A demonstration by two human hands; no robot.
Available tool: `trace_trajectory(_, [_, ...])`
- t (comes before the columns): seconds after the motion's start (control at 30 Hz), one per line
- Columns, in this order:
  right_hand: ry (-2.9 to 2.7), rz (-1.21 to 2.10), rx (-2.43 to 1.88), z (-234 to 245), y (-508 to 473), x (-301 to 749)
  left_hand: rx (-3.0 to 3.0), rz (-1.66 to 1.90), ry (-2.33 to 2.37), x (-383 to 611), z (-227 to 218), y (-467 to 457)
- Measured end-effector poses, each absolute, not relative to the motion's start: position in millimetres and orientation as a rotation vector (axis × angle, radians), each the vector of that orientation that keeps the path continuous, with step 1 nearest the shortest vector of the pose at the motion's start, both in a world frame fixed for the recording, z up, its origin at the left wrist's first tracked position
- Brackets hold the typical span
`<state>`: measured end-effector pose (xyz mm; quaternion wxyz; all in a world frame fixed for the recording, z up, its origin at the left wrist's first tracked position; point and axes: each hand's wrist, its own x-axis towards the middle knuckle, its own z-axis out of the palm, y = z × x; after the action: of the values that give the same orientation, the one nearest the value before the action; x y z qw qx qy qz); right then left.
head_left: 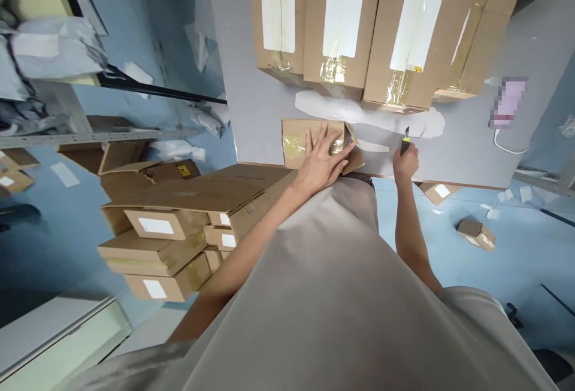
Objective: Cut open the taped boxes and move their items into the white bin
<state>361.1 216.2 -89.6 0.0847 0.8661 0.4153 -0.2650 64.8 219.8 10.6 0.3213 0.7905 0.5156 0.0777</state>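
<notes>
A small taped cardboard box (pixel 296 139) lies at the near edge of the grey table (pixel 251 109). My left hand (pixel 322 162) rests flat on top of the box, fingers spread. To its right, my right hand (pixel 405 163) is closed around a utility knife (pixel 406 138), whose yellow-and-black tip points away from me, just right of the box's open flap. A strip of white backing paper (pixel 372 146) lies between box and knife.
Three large taped cartons with white labels (pixel 341 20) line the far side of the table. A pile of flat labelled boxes (pixel 171 229) stands on the blue floor at left. Small boxes and paper scraps (pixel 476 232) lie on the floor at right. Shelving holds grey bags at far left.
</notes>
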Motion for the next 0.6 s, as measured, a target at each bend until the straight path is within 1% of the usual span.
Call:
trace_trajectory(0.17, [1.273,-0.784,2.573,-117,216,376,1.980,0.349,1.474,54,5,211])
trace_trajectory(0.3, [1.343,-0.771,2.570,-134,211,385,1.749,0.553,1.880,29,-1,204])
trace_trajectory(0.37, [1.390,-0.758,2.561,-139,209,389,1.629,0.618,2.004,15,-9,202])
trace_trajectory(0.6, [1.486,-0.707,2.635,-139,211,397,1.402,0.686,1.973,-30,-45,197])
